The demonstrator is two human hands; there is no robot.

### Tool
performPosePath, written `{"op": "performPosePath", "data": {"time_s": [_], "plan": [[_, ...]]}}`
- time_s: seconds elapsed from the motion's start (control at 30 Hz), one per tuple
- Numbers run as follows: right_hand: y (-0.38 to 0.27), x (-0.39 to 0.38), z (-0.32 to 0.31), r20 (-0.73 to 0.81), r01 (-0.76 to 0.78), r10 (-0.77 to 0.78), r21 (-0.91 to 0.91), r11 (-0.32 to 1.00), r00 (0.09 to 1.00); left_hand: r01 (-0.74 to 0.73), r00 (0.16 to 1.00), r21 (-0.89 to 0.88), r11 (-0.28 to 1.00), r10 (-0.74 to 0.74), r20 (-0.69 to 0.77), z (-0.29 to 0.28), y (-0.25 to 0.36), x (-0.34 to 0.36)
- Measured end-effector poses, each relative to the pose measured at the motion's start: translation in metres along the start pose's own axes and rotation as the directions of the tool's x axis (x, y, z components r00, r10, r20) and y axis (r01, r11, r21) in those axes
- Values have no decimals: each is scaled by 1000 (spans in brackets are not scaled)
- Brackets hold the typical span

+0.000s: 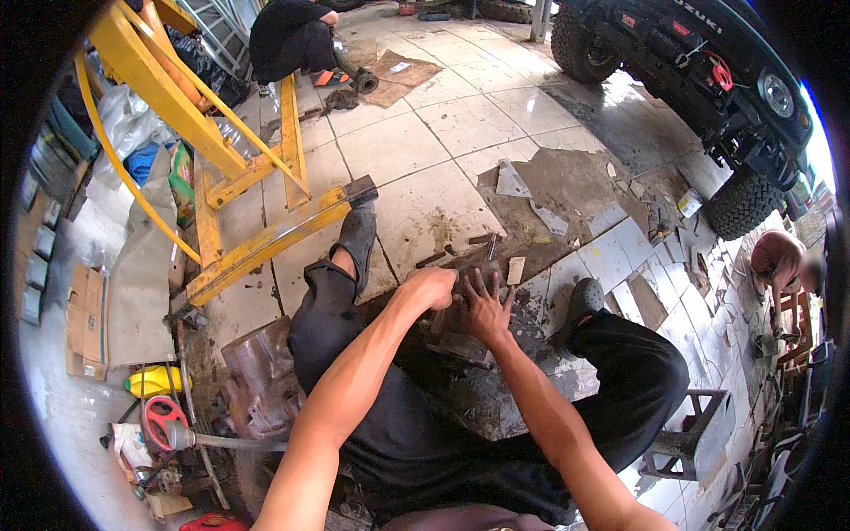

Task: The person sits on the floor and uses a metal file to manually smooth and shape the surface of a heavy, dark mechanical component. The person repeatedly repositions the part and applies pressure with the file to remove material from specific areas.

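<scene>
Between my knees, my left hand (431, 288) is closed in a fist over a dark, greasy metal part (460, 345). What its fingers grip, if anything, is hidden. Just to the right, my right hand (486, 311) has its fingers spread, reaching over the same part and close to the left hand. A small T-shaped metal tool (489, 242) lies on the floor beyond my fingers. Beside it is a pale rectangular piece (515, 271). A dark bar (434, 259) lies just past the left fist.
A yellow engine hoist (239, 257) stands at left, near a metal casing (257, 380) and a yellow bottle (158, 380). Broken tiles (611, 265) and a dark vehicle (699, 80) are at right. One person (288, 44) crouches far left, another (777, 261) far right. A grey stool (695, 434) sits near my knee.
</scene>
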State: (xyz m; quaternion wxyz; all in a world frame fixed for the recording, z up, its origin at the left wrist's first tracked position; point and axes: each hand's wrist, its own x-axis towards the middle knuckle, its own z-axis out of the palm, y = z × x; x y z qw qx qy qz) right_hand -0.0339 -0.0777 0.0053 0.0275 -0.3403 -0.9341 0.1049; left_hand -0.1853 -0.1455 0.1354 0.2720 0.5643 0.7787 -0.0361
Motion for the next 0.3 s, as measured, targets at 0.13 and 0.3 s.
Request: {"op": "performPosePath", "data": {"time_s": [0.13,0.3], "plan": [[3,9,3,100,-81,86,-51,995,991,6,1000,7,1000,-6,21,3,3,3],[-22,-16,-19,216,-190,177,42,981,960,27,999,19,999,-27,43,-2,-5,-6]]}}
